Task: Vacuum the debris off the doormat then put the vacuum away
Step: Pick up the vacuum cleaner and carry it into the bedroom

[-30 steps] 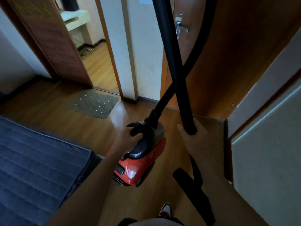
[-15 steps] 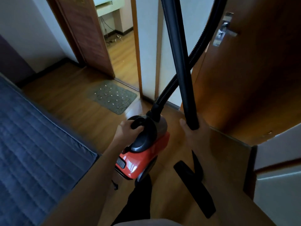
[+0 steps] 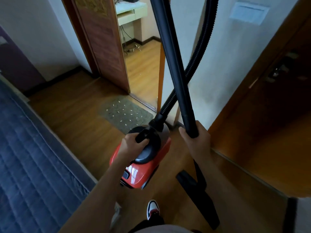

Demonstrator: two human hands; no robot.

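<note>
A red canister vacuum [image 3: 143, 170] with a black top hangs above the wooden floor, carried by its black handle in my left hand [image 3: 133, 145]. My right hand [image 3: 196, 142] grips the black wand [image 3: 175, 68], which rises out of the top of the view. The flat floor nozzle [image 3: 198, 197] hangs below that hand. A ribbed black hose [image 3: 190, 68] runs from the vacuum's front up across the wand. The grey doormat [image 3: 124, 113], dotted with small white bits of debris, lies on the floor just ahead, before an open doorway.
A dark blue mattress [image 3: 30, 165] fills the left side. An open wooden door [image 3: 104, 41] flanks the doorway, with more white bits on the floor beyond. A brown door [image 3: 272, 101] stands at the right. My shoe [image 3: 152, 209] is on the floor below the vacuum.
I have walked forward carrying the vacuum, so the doormat is nearer and more central. Both hands keep the same grips.
</note>
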